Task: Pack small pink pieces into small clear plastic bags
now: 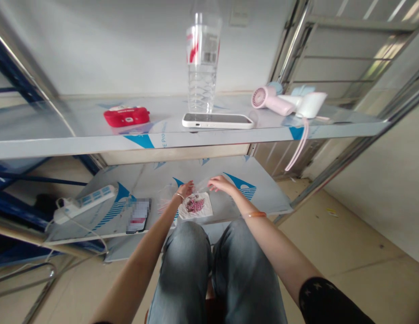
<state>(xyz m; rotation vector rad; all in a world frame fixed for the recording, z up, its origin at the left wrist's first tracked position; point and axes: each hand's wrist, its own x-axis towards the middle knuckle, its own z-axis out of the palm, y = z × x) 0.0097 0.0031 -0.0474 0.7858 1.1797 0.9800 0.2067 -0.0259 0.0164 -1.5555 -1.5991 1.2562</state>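
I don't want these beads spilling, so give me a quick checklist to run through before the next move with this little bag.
1. Both hands on the small clear bag: ok, left hand and right hand pinch its top edge.
2. Bag supported: ok, it seems to rest on the lower shelf.
3. Pink beads inside the bag: ok, none seen loose.
4. Bag mouth open or sealed: cannot tell.
5. Power strip apart from the bag: ok.

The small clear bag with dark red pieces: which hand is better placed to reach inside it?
Probably the right hand. It pinches only the top edge of the bag, while the left hand grips the other side, steadying it above the lower shelf.
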